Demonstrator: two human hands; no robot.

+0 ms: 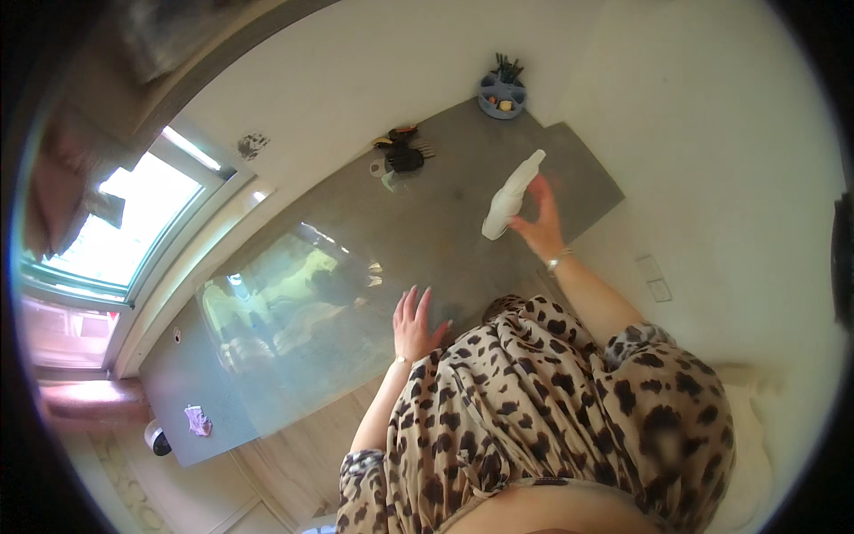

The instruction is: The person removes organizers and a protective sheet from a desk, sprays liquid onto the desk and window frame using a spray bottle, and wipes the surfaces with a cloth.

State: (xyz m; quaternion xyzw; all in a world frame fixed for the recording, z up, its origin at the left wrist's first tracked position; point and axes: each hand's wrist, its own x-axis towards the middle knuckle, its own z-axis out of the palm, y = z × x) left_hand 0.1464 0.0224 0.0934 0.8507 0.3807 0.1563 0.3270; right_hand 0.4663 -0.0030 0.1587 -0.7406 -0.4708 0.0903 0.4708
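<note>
My right hand (542, 225) grips a white plastic bottle (512, 195) above the right part of a grey tabletop (454, 227). The bottle is tilted, its narrow end pointing up and to the right. At the table's near edge, in front of my patterned top, my left hand (415, 327) has its fingers spread and holds nothing; whether it touches the surface I cannot tell. Left of that hand a clear glossy sheet (287, 334) covers part of the table and reflects the window.
Dark items (404, 157), one with prongs, lie by the wall. A round divided blue-grey tray (502, 100) with small things stands at the far corner. A crumpled purple cloth (198, 421) lies at the left end, near a white and black round device (158, 438). A window (133, 227) is at left.
</note>
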